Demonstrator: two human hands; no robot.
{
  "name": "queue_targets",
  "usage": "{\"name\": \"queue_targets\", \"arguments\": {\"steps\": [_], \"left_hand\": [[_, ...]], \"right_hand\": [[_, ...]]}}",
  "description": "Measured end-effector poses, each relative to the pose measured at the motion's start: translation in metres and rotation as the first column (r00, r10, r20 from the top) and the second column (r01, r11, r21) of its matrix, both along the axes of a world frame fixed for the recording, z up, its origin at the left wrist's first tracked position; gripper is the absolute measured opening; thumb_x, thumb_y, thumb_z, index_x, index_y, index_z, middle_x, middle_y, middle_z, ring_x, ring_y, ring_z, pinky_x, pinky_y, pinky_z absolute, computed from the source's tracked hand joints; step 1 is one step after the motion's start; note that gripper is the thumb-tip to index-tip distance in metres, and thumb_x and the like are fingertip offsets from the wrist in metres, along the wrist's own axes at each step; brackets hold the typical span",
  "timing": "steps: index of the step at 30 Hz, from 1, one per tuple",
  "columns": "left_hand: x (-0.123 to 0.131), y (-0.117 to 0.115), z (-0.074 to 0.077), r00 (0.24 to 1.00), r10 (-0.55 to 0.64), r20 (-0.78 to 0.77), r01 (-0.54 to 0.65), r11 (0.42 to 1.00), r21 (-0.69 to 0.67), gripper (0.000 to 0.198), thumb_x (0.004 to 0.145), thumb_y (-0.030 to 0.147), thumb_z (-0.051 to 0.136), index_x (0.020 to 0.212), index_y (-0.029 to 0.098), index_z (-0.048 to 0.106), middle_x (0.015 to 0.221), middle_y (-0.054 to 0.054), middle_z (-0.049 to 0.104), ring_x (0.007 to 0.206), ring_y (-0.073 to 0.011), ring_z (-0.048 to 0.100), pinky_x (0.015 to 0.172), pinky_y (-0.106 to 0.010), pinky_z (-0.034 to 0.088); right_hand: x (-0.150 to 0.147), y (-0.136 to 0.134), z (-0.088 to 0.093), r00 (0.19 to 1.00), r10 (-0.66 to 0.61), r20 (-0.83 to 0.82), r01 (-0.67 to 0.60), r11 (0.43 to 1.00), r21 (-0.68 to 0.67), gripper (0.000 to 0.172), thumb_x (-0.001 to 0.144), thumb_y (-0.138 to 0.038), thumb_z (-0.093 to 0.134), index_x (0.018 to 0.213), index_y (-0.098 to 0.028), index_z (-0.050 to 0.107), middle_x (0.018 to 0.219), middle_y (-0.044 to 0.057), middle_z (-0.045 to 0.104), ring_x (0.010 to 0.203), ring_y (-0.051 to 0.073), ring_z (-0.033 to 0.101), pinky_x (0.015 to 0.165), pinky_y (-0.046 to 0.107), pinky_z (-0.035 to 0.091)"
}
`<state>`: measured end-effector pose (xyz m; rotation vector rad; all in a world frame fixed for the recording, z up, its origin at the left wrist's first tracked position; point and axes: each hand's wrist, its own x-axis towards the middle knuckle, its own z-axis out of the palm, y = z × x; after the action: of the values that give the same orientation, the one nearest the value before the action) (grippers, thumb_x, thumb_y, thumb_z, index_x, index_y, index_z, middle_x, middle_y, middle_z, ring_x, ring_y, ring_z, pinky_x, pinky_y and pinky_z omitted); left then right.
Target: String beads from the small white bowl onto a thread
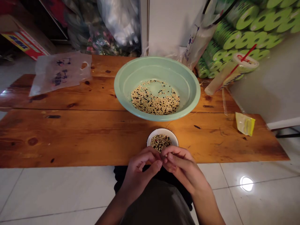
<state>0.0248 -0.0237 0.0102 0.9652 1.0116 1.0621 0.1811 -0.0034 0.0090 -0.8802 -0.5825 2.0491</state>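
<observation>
Over the bench's near edge my left hand (143, 170) and my right hand (184, 165) meet at the fingertips, both closed in a pinch. A small pale bead seems to show between the right thumb and forefinger. What the left fingertips pinch is too small to make out. Just beyond the fingers sits a small white bowl (151, 137) with a dark rim, partly covered by the hands. It holds cream, brown and dark round beads (160, 142). Behind it stands a wide pale-green basin (150, 67), its bottom spread with many cream and black beads (157, 103).
The wooden bench (89, 134) carries a flattened plastic bag (58, 70) at left. To the right are a tilted drink cup (225, 78) with a red straw and a small yellow packet (245, 124). Green-wrapped paper rolls (246, 37) are stacked behind.
</observation>
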Motion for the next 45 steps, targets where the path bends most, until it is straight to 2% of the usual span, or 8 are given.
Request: {"name": "queue_targets", "arguments": {"steps": [7,14,19,23,27,33,39,45], "left_hand": [[0.002,0.003,0.001,0.999,0.024,-0.047,-0.024,1.000,0.002,0.024,0.084,0.027,0.063,0.063,0.017,0.060,0.082,-0.002,0.060,0.081,-0.0142,0.057,0.074,-0.024,0.043],[0.009,0.007,-0.004,0.943,0.100,-0.317,-0.049,0.985,0.166,0.019,0.088,0.025,0.059,0.071,0.017,0.062,0.088,-0.004,0.062,0.086,-0.0157,0.060,0.082,-0.026,0.046],[0.010,0.012,-0.015,0.738,0.297,-0.606,-0.064,0.925,0.375,0.025,0.088,0.027,0.059,0.111,0.019,0.058,0.125,-0.010,0.053,0.120,-0.0215,0.050,0.105,-0.034,0.037],[0.009,0.013,-0.023,0.724,0.280,-0.630,-0.013,0.919,0.393,0.018,0.092,0.022,0.052,0.109,0.021,0.056,0.123,-0.009,0.055,0.118,-0.0200,0.051,0.104,-0.035,0.040],[0.011,0.010,-0.020,0.778,0.237,-0.581,0.024,0.914,0.404,0.014,0.092,0.019,0.053,0.104,0.022,0.057,0.115,-0.007,0.061,0.111,-0.0193,0.056,0.098,-0.034,0.044],[0.014,0.005,-0.015,0.852,0.205,-0.481,-0.003,0.922,0.388,0.013,0.094,0.023,0.048,0.087,0.020,0.058,0.090,-0.003,0.065,0.089,-0.0163,0.061,0.082,-0.028,0.046],[0.016,-0.004,-0.019,0.874,0.179,-0.452,-0.091,0.974,0.209,0.018,0.094,0.034,0.048,0.090,0.020,0.059,0.083,-0.002,0.064,0.079,-0.0157,0.060,0.074,-0.026,0.046],[0.018,-0.005,-0.010,0.921,0.272,-0.280,-0.249,0.962,0.113,0.028,0.089,0.040,0.055,0.072,0.018,0.057,0.068,0.000,0.060,0.069,-0.0138,0.058,0.067,-0.023,0.046]], "right_hand": [[0.001,0.001,0.006,0.976,0.028,0.218,-0.034,0.999,0.021,0.014,0.077,-0.029,0.074,0.087,-0.019,0.076,0.059,-0.003,0.048,0.055,0.007,0.031,0.050,0.024,0.020],[0.000,0.005,0.001,0.908,-0.138,0.396,0.094,0.987,0.128,0.015,0.075,-0.034,0.075,0.074,-0.019,0.074,0.057,-0.003,0.048,0.055,0.008,0.032,0.051,0.024,0.024],[0.005,0.007,-0.010,0.589,-0.401,0.702,0.099,0.897,0.430,0.010,0.082,-0.031,0.068,0.080,-0.022,0.073,0.058,-0.003,0.046,0.056,0.011,0.037,0.055,0.026,0.030],[0.009,0.007,-0.014,0.407,-0.466,0.785,-0.044,0.849,0.527,0.011,0.083,-0.029,0.065,0.083,-0.021,0.073,0.064,0.000,0.056,0.056,0.013,0.043,0.056,0.028,0.033],[0.011,0.008,-0.006,0.557,-0.353,0.752,0.033,0.914,0.405,0.017,0.080,-0.035,0.067,0.079,-0.019,0.074,0.053,-0.003,0.045,0.051,0.012,0.036,0.050,0.027,0.028],[0.007,0.002,0.006,0.797,-0.220,0.563,0.092,0.965,0.247,0.014,0.074,-0.036,0.074,0.074,-0.022,0.076,0.062,0.000,0.057,0.058,0.012,0.042,0.054,0.026,0.031],[-0.001,-0.003,0.000,0.853,-0.266,0.449,0.209,0.962,0.174,0.019,0.074,-0.037,0.075,0.071,-0.019,0.074,0.050,-0.005,0.041,0.051,0.009,0.028,0.049,0.025,0.021],[-0.004,-0.006,0.007,0.910,-0.199,0.365,0.153,0.977,0.150,0.020,0.076,-0.035,0.074,0.071,-0.016,0.073,0.051,-0.005,0.038,0.051,0.007,0.025,0.048,0.024,0.018]]}}
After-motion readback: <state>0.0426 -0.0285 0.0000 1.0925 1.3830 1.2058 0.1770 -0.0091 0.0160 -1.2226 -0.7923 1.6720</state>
